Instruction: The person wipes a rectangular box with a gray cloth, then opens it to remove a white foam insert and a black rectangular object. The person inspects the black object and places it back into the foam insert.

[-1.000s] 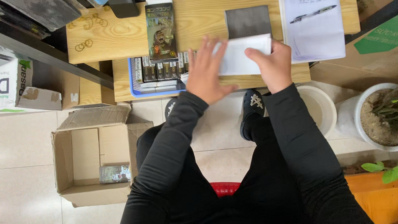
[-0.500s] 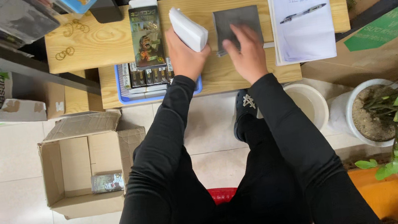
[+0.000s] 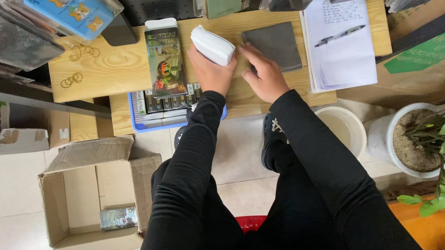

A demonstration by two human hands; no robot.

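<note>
Nearest the camera: open brown cardboard box [image 3: 95, 197] sitting on the tiled floor, small printed pack inside it. Round white plastic bucket [image 3: 345, 127] and white plant pot with green leaves [image 3: 422, 140] standing just off the near right corner of the light wooden desk [image 3: 108, 71]. Blue plastic tray of small packs [image 3: 166, 106] hanging over the desk's near edge. Left hand [image 3: 211, 72] is gripping a white rectangular pack [image 3: 213, 44], fingers wrapped round its lower end, lifting it tilted above the desk's middle. Right hand [image 3: 264, 74] is resting palm-down, fingers together, fingertips touching the near left corner of the flat dark grey square cloth [image 3: 275, 45]. Upright printed card box [image 3: 164, 56] standing just left of the white pack. White notepad with a pen on it [image 3: 338, 40] lying by the right edge.
</note>
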